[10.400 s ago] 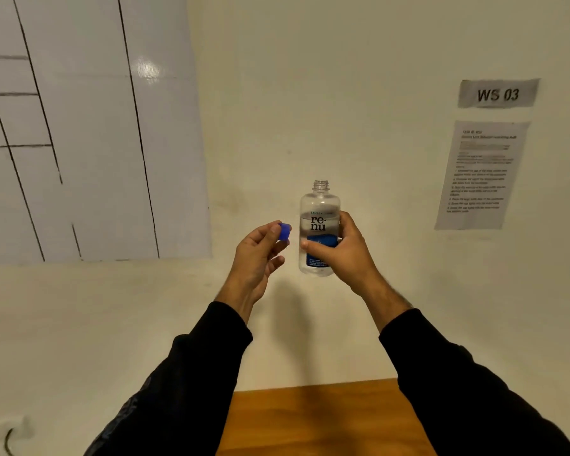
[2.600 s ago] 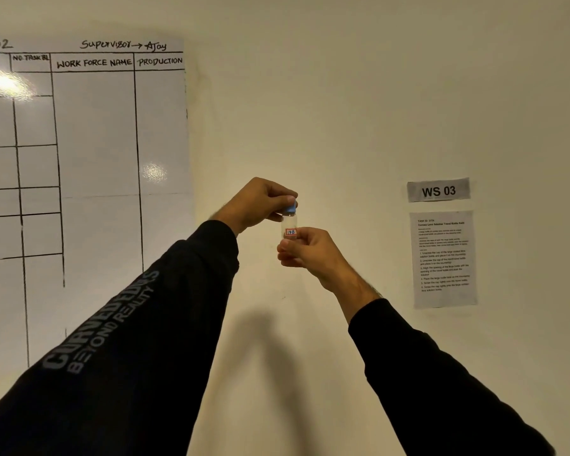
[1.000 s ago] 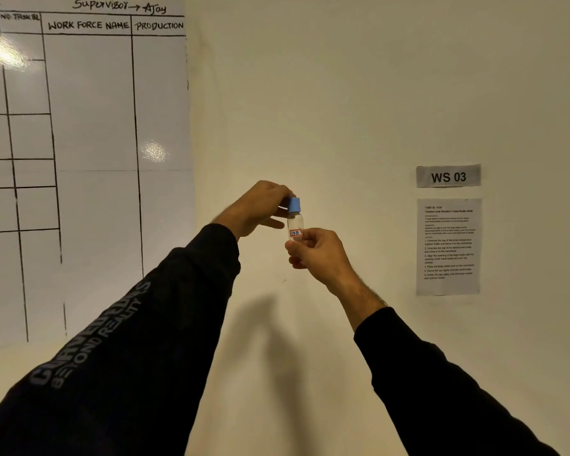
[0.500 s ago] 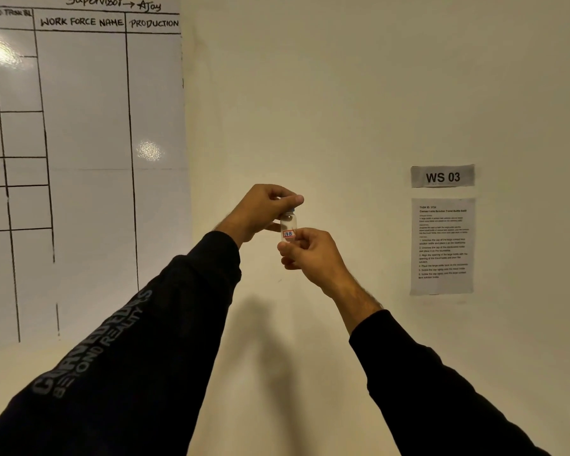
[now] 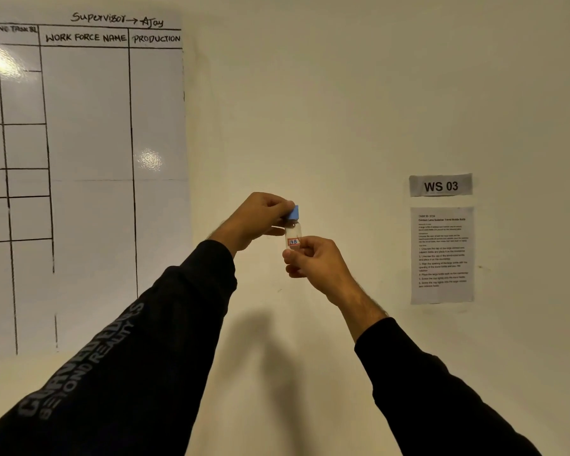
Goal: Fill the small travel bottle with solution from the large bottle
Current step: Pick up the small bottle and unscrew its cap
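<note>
I'm holding the small clear plastic travel bottle [image 5: 293, 236] up in front of the cream wall [image 5: 310, 93], roughly centre of view. My right hand [image 5: 316, 263] is pinching its lower body between thumb and curled fingers, just under the red-bordered label [image 5: 293, 241]. My left hand [image 5: 260, 218] is curling over the square-looking blue cap [image 5: 293, 212], fingertips gripping it at the bottle's top. Bottle is standing near upright.

Step in hand, as I'm judging it: turning the cap on the neck — I cannot tell from this view whether it's going on or coming off, nor how much liquid is inside.

Doing it well:
- I'm keeping the right hand as the fixed clamp and letting only the left rotate.
- I'm keeping the bottle vertical so nothing is spilling if the cap is loose.
- I'm gripping low and light — thin plastic is likely squeezing out solution under pressure.
- I'm keeping the cap square to the neck to avoid cross-threading.

Count in view:
- travel bottle: one
- blue cap: one
- large bottle: none showing
- hands: two, both busy
- ruled whiteboard [image 5: 79, 159], far left: one
- "WS 03" sign [image 5: 441, 185], far right: one
- printed instruction sheet [image 5: 441, 255] just below it: one
</note>
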